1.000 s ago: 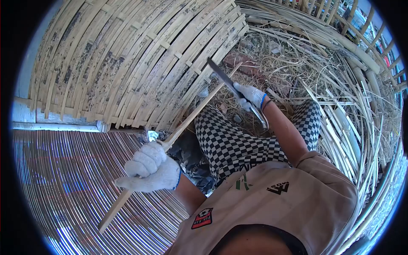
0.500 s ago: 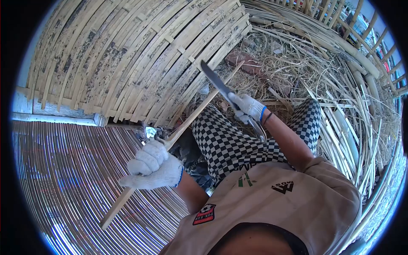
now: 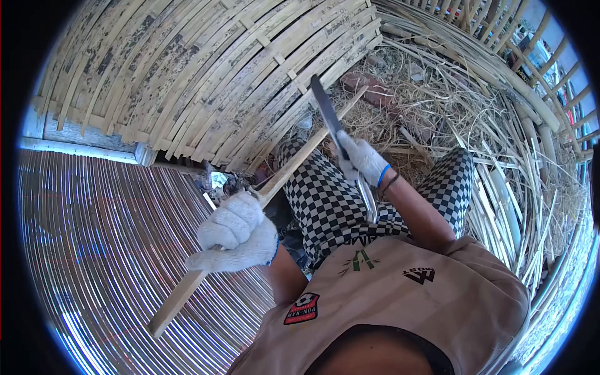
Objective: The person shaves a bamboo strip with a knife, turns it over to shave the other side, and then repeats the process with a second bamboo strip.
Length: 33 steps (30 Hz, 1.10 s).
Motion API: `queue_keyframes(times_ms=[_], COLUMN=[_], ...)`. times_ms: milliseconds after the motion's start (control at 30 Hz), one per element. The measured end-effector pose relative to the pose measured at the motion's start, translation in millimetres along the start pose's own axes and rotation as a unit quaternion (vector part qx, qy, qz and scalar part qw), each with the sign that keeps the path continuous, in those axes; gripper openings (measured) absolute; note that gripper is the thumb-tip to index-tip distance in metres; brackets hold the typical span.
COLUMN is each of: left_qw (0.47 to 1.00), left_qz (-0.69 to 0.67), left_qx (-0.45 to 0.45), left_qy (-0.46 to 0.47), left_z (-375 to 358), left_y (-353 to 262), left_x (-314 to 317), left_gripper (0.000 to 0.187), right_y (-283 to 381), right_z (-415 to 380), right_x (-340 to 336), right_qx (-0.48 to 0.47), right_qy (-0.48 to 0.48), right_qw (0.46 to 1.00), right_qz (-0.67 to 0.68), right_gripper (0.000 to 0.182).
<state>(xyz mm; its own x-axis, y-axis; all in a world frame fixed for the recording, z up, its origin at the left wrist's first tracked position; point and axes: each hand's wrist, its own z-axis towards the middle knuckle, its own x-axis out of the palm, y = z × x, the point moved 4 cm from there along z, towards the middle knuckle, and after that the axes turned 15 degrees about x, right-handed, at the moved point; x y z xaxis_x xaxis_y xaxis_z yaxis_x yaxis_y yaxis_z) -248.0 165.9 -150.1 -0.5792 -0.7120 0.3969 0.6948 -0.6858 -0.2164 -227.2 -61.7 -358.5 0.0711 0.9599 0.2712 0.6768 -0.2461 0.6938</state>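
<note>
My left hand (image 3: 234,234), in a white knit glove, is wrapped round a long pale bamboo strip (image 3: 294,164). The strip runs slantwise, its squared end at lower left and its narrow end at upper right. In my gloved right hand (image 3: 364,164) is a knife (image 3: 326,107) with a long dark blade pointing away from me. Part of its handle is hidden by the fingers; the shiny rear end sticks out below them, over my lap. The blade lies at the strip's upper part; whether it touches cannot be made out.
A woven bamboo panel (image 3: 206,69) stands at upper left. Below it spreads a slatted mat (image 3: 112,231). Shavings (image 3: 431,106) and a reddish block (image 3: 369,90) lie beyond my checkered trousers (image 3: 331,194). Split bamboo strips (image 3: 500,212) are piled at right, near a bamboo fence (image 3: 562,69).
The knife has swung to a steeper angle, its tip shifting right in view and its rear end left. My left hand still grips the strip and sits slightly further right. The view has shifted a little.
</note>
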Motion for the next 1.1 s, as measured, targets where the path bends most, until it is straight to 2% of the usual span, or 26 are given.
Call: queue_keyframes(times_ms=[33,67,100,167,367,400,433,500,567,600,700,733,833,867,967,1033,1067,1100], left_qw=[1.000,1.000,1.000,1.000,0.999,0.998,0.998,0.996,0.996,0.996,0.993,0.990,0.982,0.987,0.989,0.990,0.991,0.991], left_qz=[-0.008,-0.009,-0.008,-0.006,0.010,0.010,0.010,0.004,-0.012,-0.029,-0.098,-0.113,-0.176,-0.147,-0.143,-0.134,-0.127,-0.122], left_qx=[0.001,0.000,0.000,0.003,0.021,0.021,0.020,0.023,0.033,0.035,0.014,0.013,0.007,-0.016,-0.018,-0.025,-0.033,-0.038], left_qy=[0.007,0.003,0.002,0.001,0.035,0.050,0.065,0.082,0.083,0.079,0.068,0.085,0.065,0.057,0.021,0.028,0.027,0.026], left_z=[-1,-1,-2,-3,-2,3,9,15,18,21,19,17,-7,-14,-7,-9,-13,-16], left_y=[2,0,-1,-2,0,-3,-9,-11,-8,0,29,39,80,90,89,94,97,101], left_x=[-2,-6,-8,-10,7,12,19,23,26,28,30,30,22,23,20,26,25,25], left_gripper=[0.070,0.069,0.069,0.068,0.068,0.067,0.067,0.066,0.066,0.066,0.066,0.065,0.064,0.064,0.060,0.059,0.059,0.059], right_y=[0,9,8,-6,-12,-14,-9,-7,7,18,26,25,16,8,-7,-10,-10,-14], right_z=[-6,-28,-35,-30,-34,-37,-50,-46,-65,-71,-57,-52,-44,-42,-42,-43,-39,-26], right_x=[7,20,31,38,36,37,42,35,32,26,-10,-23,-40,-34,-26,-36,-42,-47], right_qx=[0.004,-0.004,-0.048,-0.011,-0.058,-0.046,0.000,-0.087,-0.040,-0.043,-0.079,-0.064,-0.043,-0.026,-0.041,-0.028,-0.013,-0.023], right_qy=[0.001,-0.006,0.001,0.035,0.013,0.003,0.056,-0.028,0.030,0.033,-0.056,-0.064,-0.120,-0.122,-0.030,-0.060,-0.069,-0.041], right_qw=[1.000,0.997,0.993,0.999,0.998,0.999,0.995,0.996,0.996,0.994,0.989,0.986,0.985,0.988,0.990,0.989,0.982,0.977], right_qz=[-0.002,-0.079,-0.104,-0.008,0.024,0.028,0.076,-0.020,0.076,0.092,0.114,0.143,0.114,0.092,0.134,0.130,0.173,0.210], right_gripper=[0.060,0.060,0.060,0.058,0.055,0.054,0.052,0.051,0.051,0.051,0.051,0.051,0.051,0.050,0.050,0.050,0.050,0.050])
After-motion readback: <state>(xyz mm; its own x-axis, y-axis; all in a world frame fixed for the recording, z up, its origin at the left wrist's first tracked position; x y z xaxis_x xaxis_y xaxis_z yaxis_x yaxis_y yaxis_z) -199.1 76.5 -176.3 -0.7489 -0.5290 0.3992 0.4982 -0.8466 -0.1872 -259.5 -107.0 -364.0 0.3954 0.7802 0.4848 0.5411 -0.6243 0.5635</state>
